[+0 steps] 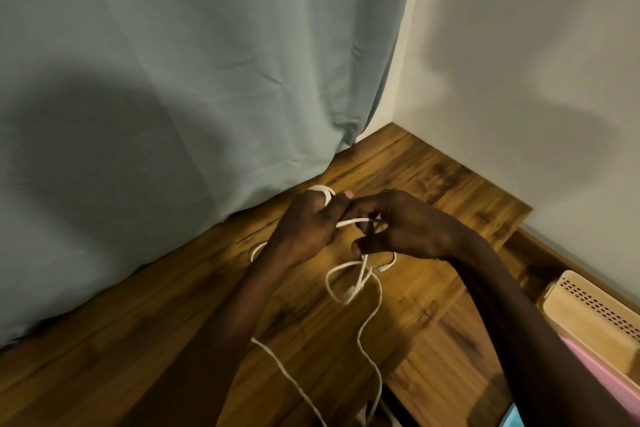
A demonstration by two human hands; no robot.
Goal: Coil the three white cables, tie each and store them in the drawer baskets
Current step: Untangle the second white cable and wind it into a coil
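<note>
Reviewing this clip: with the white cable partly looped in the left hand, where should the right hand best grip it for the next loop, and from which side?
Probably on the short taut run of white cable between the left hand and right hand, pinched from the right side, close to the loops. That stretch is straight and lifted off the wooden tabletop, while the rest hangs slack and tangled below.

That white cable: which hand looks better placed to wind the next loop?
Probably the right hand. It pinches the free stretch of the white cable, whose slack hangs below it, while the left hand grips the loops already coiled.
</note>
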